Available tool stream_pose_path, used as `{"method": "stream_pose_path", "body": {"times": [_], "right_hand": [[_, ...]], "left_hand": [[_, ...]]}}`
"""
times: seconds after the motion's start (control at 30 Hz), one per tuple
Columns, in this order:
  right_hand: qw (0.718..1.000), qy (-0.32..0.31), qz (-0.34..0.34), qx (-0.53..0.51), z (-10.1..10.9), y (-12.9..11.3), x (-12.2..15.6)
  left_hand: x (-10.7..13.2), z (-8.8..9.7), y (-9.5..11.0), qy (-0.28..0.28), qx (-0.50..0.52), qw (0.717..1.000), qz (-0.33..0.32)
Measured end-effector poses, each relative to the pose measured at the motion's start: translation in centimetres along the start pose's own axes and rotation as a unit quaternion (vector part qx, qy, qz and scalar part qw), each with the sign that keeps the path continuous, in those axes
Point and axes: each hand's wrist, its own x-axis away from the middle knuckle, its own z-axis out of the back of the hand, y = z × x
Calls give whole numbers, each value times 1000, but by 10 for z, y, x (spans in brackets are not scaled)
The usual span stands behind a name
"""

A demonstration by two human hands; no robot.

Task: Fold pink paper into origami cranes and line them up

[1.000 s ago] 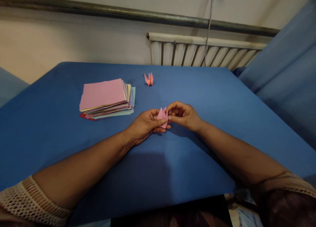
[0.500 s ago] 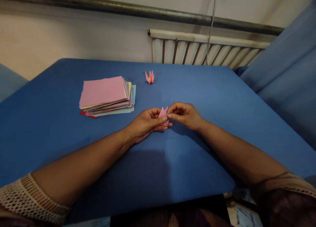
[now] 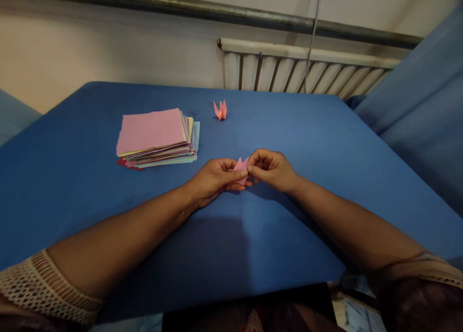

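Note:
A small folded piece of pink paper [image 3: 240,166], with pointed tips at its top, is held between my two hands above the blue table. My left hand [image 3: 216,179] is closed on its left side, thumb across the front and fingers behind. At the paper's right edge, my right hand [image 3: 272,169] pinches it between thumb and forefinger. Part of the paper is covered by the fingers. Farther back stands a folded salmon-pink paper figure [image 3: 220,111] with upright points, apart from both hands.
To the left, a thick stack of coloured paper sheets [image 3: 152,131] lies on the blue table [image 3: 289,125], pink on top, with a red piece [image 3: 126,164] poking out below. Behind the table are a radiator [image 3: 267,72] and a pipe [image 3: 202,11]. Blue fabric [image 3: 427,91] hangs at the right.
My right fingers have shifted slightly at the paper's right edge, and the paper's right tip leans a little more to the right. The view has tilted slightly.

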Motion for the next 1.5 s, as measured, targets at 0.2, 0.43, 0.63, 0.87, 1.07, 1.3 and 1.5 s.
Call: {"method": "stream_pose_path", "body": {"times": [0.2, 0.43, 0.63, 0.87, 1.07, 1.3, 1.5], "right_hand": [[1000, 12, 0, -6, -2, -3, 3], [999, -26, 6, -35, 2, -2, 4], [998, -52, -2, -30, 5, -7, 6], [999, -32, -15, -33, 3, -4, 5], [999, -26, -12, -43, 7, -2, 2], [998, -35, 22, -37, 11, -1, 0], [998, -44, 24, -39, 11, -2, 1]], "left_hand": [[3, -4, 4, 4, -10, 1000, 2], [5, -7, 5, 0, -23, 1000, 3], [4, -7, 3, 11, -39, 999, 3], [3, -7, 0, 7, -34, 999, 2], [3, -4, 3, -23, -4, 999, 23], [2, -2, 2, -22, 12, 999, 23], [2, -2, 3, -29, 4, 999, 27]]}}
